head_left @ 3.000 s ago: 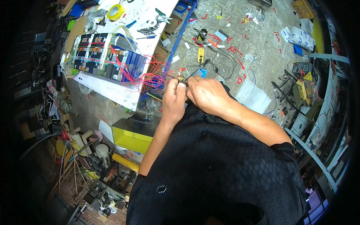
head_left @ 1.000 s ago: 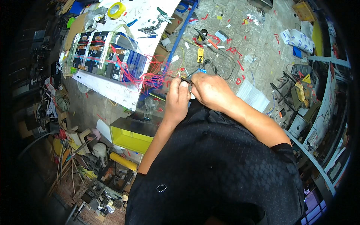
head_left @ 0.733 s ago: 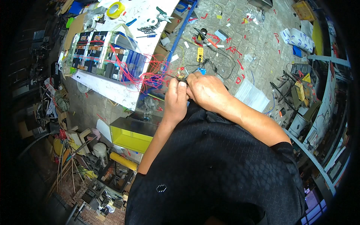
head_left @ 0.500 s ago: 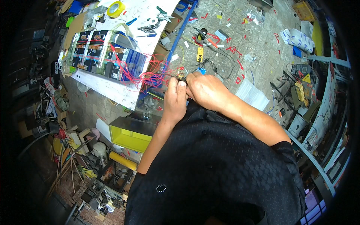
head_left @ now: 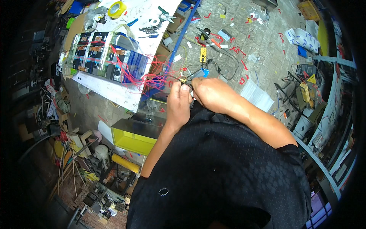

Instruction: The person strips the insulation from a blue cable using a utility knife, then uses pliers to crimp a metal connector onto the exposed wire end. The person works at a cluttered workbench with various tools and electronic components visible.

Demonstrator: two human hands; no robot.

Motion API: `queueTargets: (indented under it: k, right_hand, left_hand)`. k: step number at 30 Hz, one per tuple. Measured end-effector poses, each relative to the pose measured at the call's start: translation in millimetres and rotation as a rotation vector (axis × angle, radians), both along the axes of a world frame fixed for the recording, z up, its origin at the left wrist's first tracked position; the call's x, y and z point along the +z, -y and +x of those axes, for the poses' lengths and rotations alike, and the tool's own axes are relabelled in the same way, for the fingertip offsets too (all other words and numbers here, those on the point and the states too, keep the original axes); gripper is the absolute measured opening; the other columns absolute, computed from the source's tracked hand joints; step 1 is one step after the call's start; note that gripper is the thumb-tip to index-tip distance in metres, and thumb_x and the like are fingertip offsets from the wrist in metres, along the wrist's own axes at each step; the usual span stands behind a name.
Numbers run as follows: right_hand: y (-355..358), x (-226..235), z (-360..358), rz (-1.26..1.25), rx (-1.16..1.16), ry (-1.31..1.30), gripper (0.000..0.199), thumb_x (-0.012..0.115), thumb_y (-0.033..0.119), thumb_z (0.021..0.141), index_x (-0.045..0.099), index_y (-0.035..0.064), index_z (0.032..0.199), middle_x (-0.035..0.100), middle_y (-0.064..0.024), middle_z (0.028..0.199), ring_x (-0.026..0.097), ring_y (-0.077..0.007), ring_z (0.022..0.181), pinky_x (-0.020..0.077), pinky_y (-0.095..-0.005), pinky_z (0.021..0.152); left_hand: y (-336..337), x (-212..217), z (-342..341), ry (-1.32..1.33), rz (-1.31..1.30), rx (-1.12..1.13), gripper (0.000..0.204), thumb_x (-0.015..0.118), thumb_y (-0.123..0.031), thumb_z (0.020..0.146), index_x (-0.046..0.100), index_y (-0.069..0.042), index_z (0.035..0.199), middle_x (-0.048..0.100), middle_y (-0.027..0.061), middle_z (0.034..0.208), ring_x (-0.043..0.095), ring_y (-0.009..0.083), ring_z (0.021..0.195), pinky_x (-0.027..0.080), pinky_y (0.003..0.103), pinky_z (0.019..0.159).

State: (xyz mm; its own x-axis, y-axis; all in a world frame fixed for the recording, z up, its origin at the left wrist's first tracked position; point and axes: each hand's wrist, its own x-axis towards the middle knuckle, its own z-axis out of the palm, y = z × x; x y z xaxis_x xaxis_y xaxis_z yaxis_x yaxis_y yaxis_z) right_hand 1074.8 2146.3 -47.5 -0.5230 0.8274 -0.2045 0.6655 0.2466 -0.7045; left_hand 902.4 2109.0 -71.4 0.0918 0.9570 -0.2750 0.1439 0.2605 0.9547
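Note:
Close together in front of my dark shirt, both hands have curled fingers. My left hand [head_left: 178, 104] pinches with its thumb on top, and my right hand [head_left: 213, 93] bends over from the right beside it. Between and just beyond the fingertips shows a small dark piece with a yellowish part [head_left: 184, 79], too small and too covered to name. Left of the hands, a bundle of thin red wires [head_left: 154, 81] hangs off the table's edge. The wires run from a pack of blue and black battery cells [head_left: 108, 57] under clear plastic.
On the white table [head_left: 114, 94] lie a yellow tape roll [head_left: 116, 10], a screwdriver [head_left: 148, 36] and pliers. Beyond my hands, the floor holds a yellow power strip [head_left: 203, 55], a soldering iron [head_left: 209, 37], cables and red scraps. Metal shelving stands right; a yellow-green box [head_left: 133, 140] is lower left.
My right hand has shifted slightly right and down, opening a small gap from the left. More of the small yellowish piece shows between the fingertips. The left hand has hardly moved.

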Motion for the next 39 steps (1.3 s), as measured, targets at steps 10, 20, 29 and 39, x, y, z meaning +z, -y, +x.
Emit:
queueTargets:
  k: [10,20,29,39]
  right_hand:
    - [2,-6,4,0.079,-0.034,0.035,0.022,0.055,0.017,0.096,0.056,-0.0056,0.096,0.067,-0.0287,0.09,0.067,-0.0494,0.083,0.0531,-0.0571,0.071]
    - [-14,8,-6,0.023,-0.008,0.046,0.022,0.054,0.013,0.094,0.061,-0.008,0.098,0.069,-0.0299,0.098,0.07,-0.0473,0.09,0.0566,-0.054,0.076]
    - [-37,-3,21,0.085,-0.318,-0.106,0.024,0.062,0.02,0.099,0.063,-0.0032,0.09,0.071,-0.025,0.084,0.071,-0.0406,0.08,0.0538,-0.0502,0.074]
    - [-29,-13,-10,-0.367,-0.412,-0.488,0.03,0.073,0.027,0.092,0.075,-0.0033,0.095,0.074,-0.0131,0.08,0.068,-0.014,0.072,0.0543,-0.0365,0.067]
  left_hand:
    - [-9,0,0,-0.004,-0.077,-0.057,0.027,0.045,-0.024,0.112,0.049,-0.004,0.094,0.049,0.0005,0.068,0.046,0.0096,0.06,0.04,0.031,0.057]
    - [-6,-12,-2,0.076,-0.033,-0.024,0.026,0.043,-0.024,0.114,0.044,-0.009,0.092,0.043,-0.0049,0.068,0.036,0.0032,0.056,0.03,0.024,0.049]
    - [-10,-3,-6,0.047,-0.063,0.04,0.025,0.043,-0.023,0.113,0.052,-0.003,0.101,0.047,-0.0016,0.068,0.042,0.0062,0.058,0.037,0.027,0.053]
    - [-7,-10,-5,-0.183,0.13,-0.033,0.024,0.045,-0.022,0.112,0.051,-0.001,0.121,0.052,0.0014,0.074,0.048,0.0104,0.065,0.04,0.031,0.058]
